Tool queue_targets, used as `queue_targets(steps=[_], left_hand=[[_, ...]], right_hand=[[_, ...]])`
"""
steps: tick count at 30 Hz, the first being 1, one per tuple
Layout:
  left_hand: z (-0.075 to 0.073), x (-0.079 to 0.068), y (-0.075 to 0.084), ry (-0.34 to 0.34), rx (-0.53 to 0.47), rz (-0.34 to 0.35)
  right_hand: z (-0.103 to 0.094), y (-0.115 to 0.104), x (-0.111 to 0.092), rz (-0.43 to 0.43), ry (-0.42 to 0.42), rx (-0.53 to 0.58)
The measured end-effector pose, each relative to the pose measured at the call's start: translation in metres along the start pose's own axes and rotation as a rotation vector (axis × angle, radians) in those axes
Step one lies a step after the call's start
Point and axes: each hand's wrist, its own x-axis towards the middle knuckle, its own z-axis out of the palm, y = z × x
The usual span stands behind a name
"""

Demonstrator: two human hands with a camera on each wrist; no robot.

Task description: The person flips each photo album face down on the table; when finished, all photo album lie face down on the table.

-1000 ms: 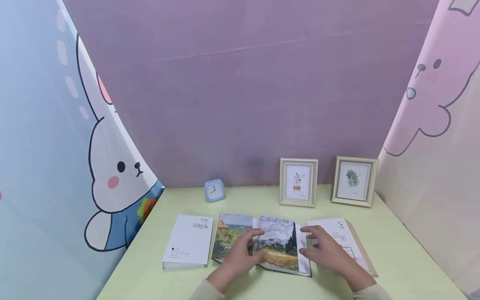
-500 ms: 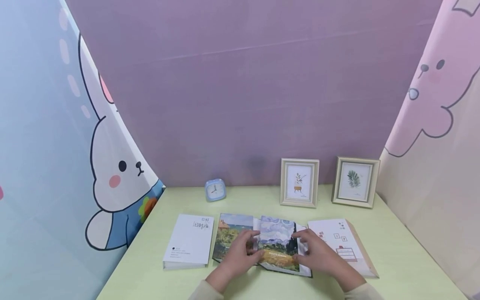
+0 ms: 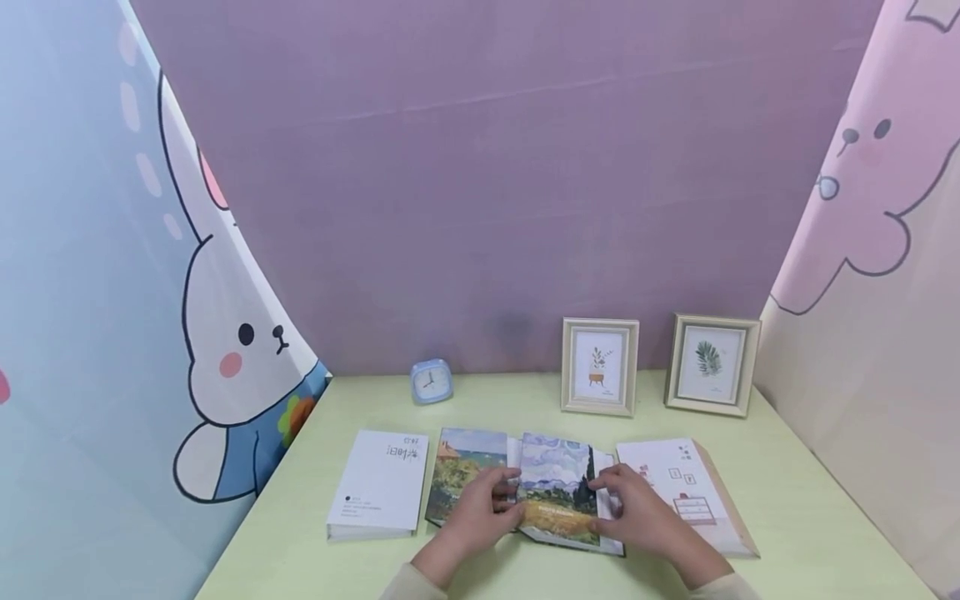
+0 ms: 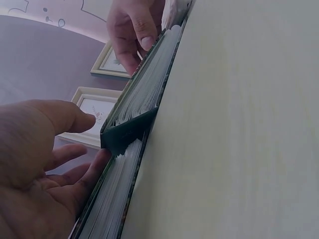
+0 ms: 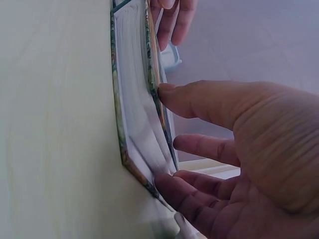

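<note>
Two photo albums with painted landscape covers lie side by side on the table. My left hand [image 3: 480, 515] is over the seam between them, its fingers loosely bent. In the left wrist view, a fingertip of it touches the dark green spine of the right photo album [image 4: 130, 130], with the thumb apart. The left photo album [image 3: 465, 467] is partly hidden by that hand. My right hand [image 3: 647, 515] rests at the right edge of the right album's front cover. In the right wrist view, its thumb touches the cover edge, and other fingertips lie along the page edges [image 5: 142, 119].
A white album [image 3: 378, 483] lies at the left, and another white album with line drawings [image 3: 697, 500] at the right, partly behind my right forearm. Along the back stand a blue alarm clock [image 3: 431, 382] and two picture frames, one with a potted plant [image 3: 598, 367], one with a leaf [image 3: 712, 365].
My right hand has moved left from beside the right photo album onto its front cover edge. The left hand stays nearly where it was.
</note>
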Motion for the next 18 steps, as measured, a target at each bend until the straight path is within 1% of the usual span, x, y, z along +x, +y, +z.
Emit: queue_targets(steps=[8,18], left_hand=[[0.0032,-0.0019,-0.0036,-0.011,0.025,-0.003],[0.0021,0.0010,-0.0055,-0.006,0.034,0.013]], right_hand=[[0.0021,0.0052,-0.0035,-0.045,-0.021,0.058],[0.0040,0.0082,-0.0010,-0.060,-0.028,0.097]])
